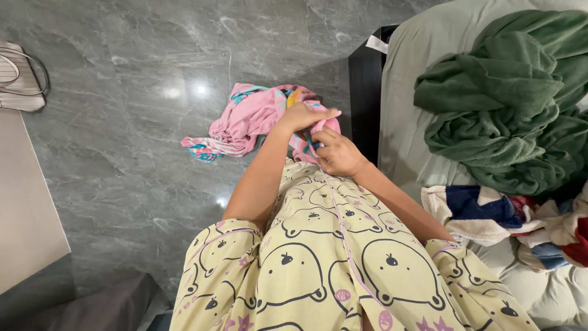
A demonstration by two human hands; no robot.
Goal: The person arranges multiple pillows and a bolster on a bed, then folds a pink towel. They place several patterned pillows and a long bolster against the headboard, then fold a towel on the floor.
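Note:
My left hand [304,116] and my right hand [338,153] are together in front of my chest, both closed on a small pink piece of cloth [326,127]. A thin pink cord [340,227] runs from it down my yellow patterned pyjama top [318,270]. On the grey marble floor [122,153] just beyond my hands lies a crumpled pink garment with blue and yellow print [245,119].
A bed with a pale green sheet [407,110] stands at the right, bearing a bunched dark green blanket [508,104] and a heap of striped towels [508,217]. Its dark frame [365,98] edges the floor. A beige table [24,208] and a striped bag [18,76] are at the left.

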